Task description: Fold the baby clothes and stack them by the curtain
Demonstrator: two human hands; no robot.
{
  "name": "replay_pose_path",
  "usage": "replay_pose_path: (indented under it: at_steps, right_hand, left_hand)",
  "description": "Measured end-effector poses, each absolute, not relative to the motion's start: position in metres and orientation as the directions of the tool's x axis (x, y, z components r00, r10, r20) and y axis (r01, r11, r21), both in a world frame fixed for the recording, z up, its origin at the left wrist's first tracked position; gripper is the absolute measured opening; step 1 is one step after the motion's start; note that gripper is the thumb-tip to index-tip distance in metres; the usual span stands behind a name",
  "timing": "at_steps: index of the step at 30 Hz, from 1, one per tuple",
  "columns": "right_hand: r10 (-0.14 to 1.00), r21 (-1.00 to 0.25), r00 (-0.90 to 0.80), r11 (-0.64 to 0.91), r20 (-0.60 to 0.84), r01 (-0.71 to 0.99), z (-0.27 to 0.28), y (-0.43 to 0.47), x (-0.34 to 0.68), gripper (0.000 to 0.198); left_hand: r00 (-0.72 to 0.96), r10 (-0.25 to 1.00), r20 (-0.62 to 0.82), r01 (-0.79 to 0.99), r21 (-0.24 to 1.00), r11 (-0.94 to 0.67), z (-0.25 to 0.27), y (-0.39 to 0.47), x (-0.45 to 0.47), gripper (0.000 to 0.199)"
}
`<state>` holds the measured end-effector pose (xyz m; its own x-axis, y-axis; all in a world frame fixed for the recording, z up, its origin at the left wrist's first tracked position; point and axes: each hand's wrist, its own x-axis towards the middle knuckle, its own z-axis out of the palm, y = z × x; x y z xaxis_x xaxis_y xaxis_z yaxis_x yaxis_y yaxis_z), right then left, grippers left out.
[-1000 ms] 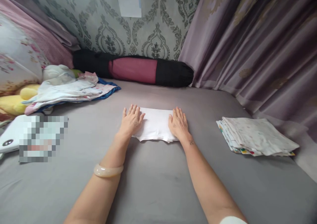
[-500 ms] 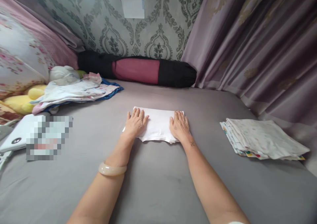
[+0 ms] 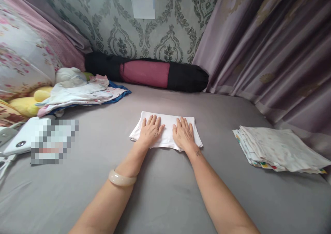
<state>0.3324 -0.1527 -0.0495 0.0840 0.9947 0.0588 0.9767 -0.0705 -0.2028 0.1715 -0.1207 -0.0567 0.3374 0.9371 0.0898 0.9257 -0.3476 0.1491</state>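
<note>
A white folded garment (image 3: 168, 129) lies flat in front of me on the grey bedsheet (image 3: 165, 185). Its exact kind is hard to make out from the folds. My left hand (image 3: 152, 130) rests palm down on its left part, fingers stretched out. On the right part lies my right hand (image 3: 183, 132), also flat with the fingers extended. Both palms press on the cloth without gripping it. Between the hands, a strip of the white fabric shows, and its side corners stick out beyond them.
Folded patterned clothes (image 3: 281, 149) are stacked at the right. More clothes (image 3: 85, 94) lie loosely at the back left, beside a yellow plush toy (image 3: 24, 105). A white device (image 3: 24, 137) sits at the left edge. A black and maroon long bag (image 3: 144, 73) lies along the wall.
Both hands have slid inward over the white garment, closer together, so its outer corners now show. The view has shifted slightly.
</note>
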Motion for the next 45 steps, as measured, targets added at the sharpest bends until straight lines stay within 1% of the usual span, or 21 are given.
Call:
replay_pose_path:
  at_steps: [9, 15, 18, 21, 25, 28, 31, 33, 35, 38, 41, 45]
  right_hand:
    - [0.995, -0.208, 0.077, -0.063, 0.059, 0.976, -0.044, -0.154, 0.328, 0.055]
    - [0.994, -0.236, 0.002, 0.023, 0.107, 0.971, -0.043, -0.158, 0.316, 0.053]
    - [0.994, -0.242, -0.004, 0.03, 0.108, 0.97, -0.047, -0.157, 0.314, 0.053]
    - [0.994, -0.24, -0.003, 0.031, 0.114, 0.97, -0.05, -0.157, 0.315, 0.052]
    - [0.995, -0.227, 0.0, 0.023, 0.099, 0.974, -0.048, -0.157, 0.316, 0.052]
    - [0.998, -0.22, 0.002, 0.01, 0.057, 0.975, -0.041, -0.155, 0.313, 0.052]
    - [1.0, -0.227, -0.014, 0.019, 0.025, 0.974, -0.034, -0.148, 0.304, 0.053]
    - [0.999, -0.237, -0.035, 0.042, 0.03, 0.971, -0.032, -0.143, 0.295, 0.054]
    - [0.998, -0.246, -0.046, 0.054, 0.038, 0.968, -0.035, -0.138, 0.286, 0.056]
    - [0.998, -0.248, -0.038, 0.047, 0.042, 0.968, -0.042, -0.135, 0.278, 0.058]
    - [0.998, -0.235, -0.031, 0.042, 0.051, 0.971, -0.047, -0.136, 0.276, 0.058]
    - [0.998, -0.22, -0.029, 0.04, 0.051, 0.975, -0.049, -0.136, 0.277, 0.058]
  left_hand:
    - [0.346, 0.93, 0.123, 0.92, 0.146, -0.362, -0.05, -0.125, 0.177, 0.052]
    - [0.448, 0.877, 0.172, 0.873, 0.13, -0.471, -0.053, -0.132, 0.188, 0.048]
    - [0.461, 0.864, 0.204, 0.861, 0.134, -0.491, -0.059, -0.131, 0.19, 0.045]
    - [0.459, 0.856, 0.238, 0.854, 0.149, -0.499, -0.06, -0.131, 0.191, 0.042]
    - [0.449, 0.861, 0.237, 0.844, 0.203, -0.496, -0.051, -0.133, 0.184, 0.038]
    - [0.357, 0.896, 0.264, 0.874, 0.245, -0.421, -0.042, -0.135, 0.167, 0.034]
    - [0.14, 0.946, 0.294, 0.935, 0.276, -0.224, -0.037, -0.136, 0.146, 0.031]
    - [-0.018, 0.958, 0.285, 0.953, 0.294, -0.07, -0.038, -0.136, 0.134, 0.03]
    - [-0.118, 0.959, 0.259, 0.948, 0.318, 0.031, -0.04, -0.135, 0.125, 0.03]
    - [-0.179, 0.965, 0.189, 0.911, 0.402, 0.09, -0.044, -0.132, 0.117, 0.029]
    - [-0.197, 0.973, 0.118, 0.865, 0.487, 0.116, -0.045, -0.127, 0.115, 0.029]
    - [-0.214, 0.971, 0.108, 0.827, 0.548, 0.122, -0.044, -0.123, 0.112, 0.028]
